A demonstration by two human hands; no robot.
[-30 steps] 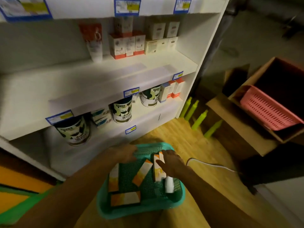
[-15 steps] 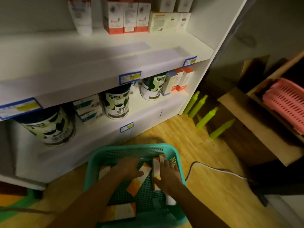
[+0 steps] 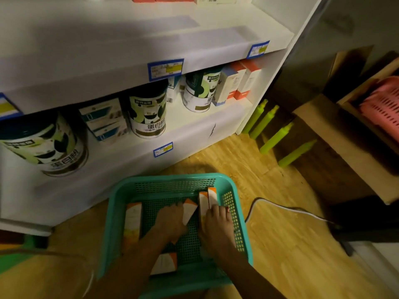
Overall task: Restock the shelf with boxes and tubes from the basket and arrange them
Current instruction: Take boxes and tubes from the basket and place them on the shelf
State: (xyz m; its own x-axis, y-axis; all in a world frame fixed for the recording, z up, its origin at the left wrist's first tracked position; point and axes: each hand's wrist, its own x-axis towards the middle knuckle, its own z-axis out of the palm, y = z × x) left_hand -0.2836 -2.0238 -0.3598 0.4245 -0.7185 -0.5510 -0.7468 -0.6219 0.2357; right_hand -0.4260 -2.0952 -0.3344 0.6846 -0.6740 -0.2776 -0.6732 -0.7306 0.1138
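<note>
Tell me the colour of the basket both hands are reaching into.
Teal green, a perforated plastic basket; the head view shows it plainly.

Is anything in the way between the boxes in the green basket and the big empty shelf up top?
Nothing visible blocks it. Both hands, left and right, are already on orange-and-white boxes in the teal basket. Open air lies between them and the bare middle shelf above the tins.

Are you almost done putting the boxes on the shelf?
Not nearly. Some orange-and-white boxes already stand on the low shelf, but who put them there can't be told. Right now the left hand is on a tilted box and the right hand on two boxes in the teal basket. Two more boxes wait there.
</note>
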